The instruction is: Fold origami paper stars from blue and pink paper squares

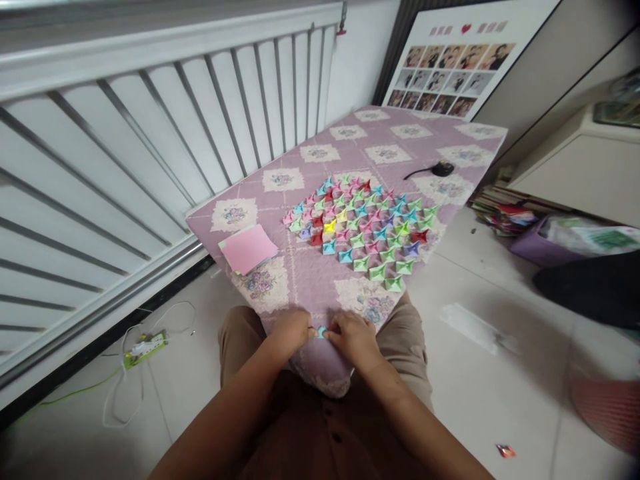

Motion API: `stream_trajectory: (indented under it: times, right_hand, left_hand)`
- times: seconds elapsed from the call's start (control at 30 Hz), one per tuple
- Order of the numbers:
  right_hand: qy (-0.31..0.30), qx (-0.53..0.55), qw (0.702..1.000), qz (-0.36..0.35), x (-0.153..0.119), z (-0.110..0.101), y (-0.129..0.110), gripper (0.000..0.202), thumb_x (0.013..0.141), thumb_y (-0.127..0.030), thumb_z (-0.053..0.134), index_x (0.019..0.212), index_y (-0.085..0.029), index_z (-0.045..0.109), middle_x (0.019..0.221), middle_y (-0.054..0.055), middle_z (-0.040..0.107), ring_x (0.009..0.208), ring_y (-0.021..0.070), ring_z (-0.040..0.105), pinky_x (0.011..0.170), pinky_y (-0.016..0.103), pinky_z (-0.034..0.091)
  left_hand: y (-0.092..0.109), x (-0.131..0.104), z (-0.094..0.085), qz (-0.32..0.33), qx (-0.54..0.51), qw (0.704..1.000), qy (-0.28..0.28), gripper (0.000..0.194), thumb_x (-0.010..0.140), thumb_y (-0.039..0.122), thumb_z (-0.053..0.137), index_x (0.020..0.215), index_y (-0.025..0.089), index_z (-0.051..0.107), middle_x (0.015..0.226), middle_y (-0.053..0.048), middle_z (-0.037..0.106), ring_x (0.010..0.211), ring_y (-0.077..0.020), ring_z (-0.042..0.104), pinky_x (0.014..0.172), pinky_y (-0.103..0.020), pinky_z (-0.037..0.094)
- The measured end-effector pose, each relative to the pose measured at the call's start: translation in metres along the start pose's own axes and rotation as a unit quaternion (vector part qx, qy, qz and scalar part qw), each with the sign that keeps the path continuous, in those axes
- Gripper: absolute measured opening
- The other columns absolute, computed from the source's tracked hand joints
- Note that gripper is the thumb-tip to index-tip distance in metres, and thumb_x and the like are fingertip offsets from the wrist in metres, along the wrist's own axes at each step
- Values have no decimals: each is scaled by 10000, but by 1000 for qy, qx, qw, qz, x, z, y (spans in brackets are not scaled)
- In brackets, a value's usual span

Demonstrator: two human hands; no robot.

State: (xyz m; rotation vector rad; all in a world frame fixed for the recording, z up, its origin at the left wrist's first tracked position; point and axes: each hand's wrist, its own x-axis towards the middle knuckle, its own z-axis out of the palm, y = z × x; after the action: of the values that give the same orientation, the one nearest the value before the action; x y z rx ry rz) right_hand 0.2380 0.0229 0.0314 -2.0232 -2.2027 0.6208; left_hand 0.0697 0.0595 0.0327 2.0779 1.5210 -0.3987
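A small blue piece of folded paper (321, 331) is pinched between my two hands at the near end of the table. On its left side, my left hand (294, 329) grips it with fingers closed. From the right, my right hand (353, 335) holds the other edge between thumb and curled fingers. Beyond them, several folded paper pieces (373, 227) in green, blue, pink, red, yellow and purple stand in slanting rows. To the left lies a stack of square paper sheets (249, 249) with a pink one on top.
A patterned pink cloth covers the table (315, 272). A black object with a short cord (443, 169) lies at the far right. A white radiator (165, 133) runs along the left. On the floor are a power strip (146, 349) with cables and a purple bin (540, 243).
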Motion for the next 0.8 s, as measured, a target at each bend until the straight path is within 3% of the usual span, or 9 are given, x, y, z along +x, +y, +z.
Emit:
stream_trajectory:
  times: [0.3,0.5,0.8]
  right_hand:
    - [-42,0,999,-4,11,-7,7,92,746,-300,665,725,-224,619,849,32,640,878,218,535,685,308,256]
    - [-18,13,999,-26,9,0,11,91,742,-290,671,723,-220,615,848,30,639,889,221,527,700,314,248]
    - [40,68,995,-65,-10,11,9,124,768,-259,648,892,-256,654,922,5,646,922,195,532,796,329,259]
  left_hand:
    - [-4,2,4,11,-9,1000,-12,236,804,399,600,901,208,700,918,-82,700,858,-239,647,706,-282,440]
    - [-7,4,9,21,-13,1000,4,244,806,390,603,920,197,696,935,-97,694,883,-255,639,735,-302,440]
    - [-10,-11,14,31,-67,995,61,167,797,359,598,866,226,673,861,-20,689,797,-193,619,685,-259,416]
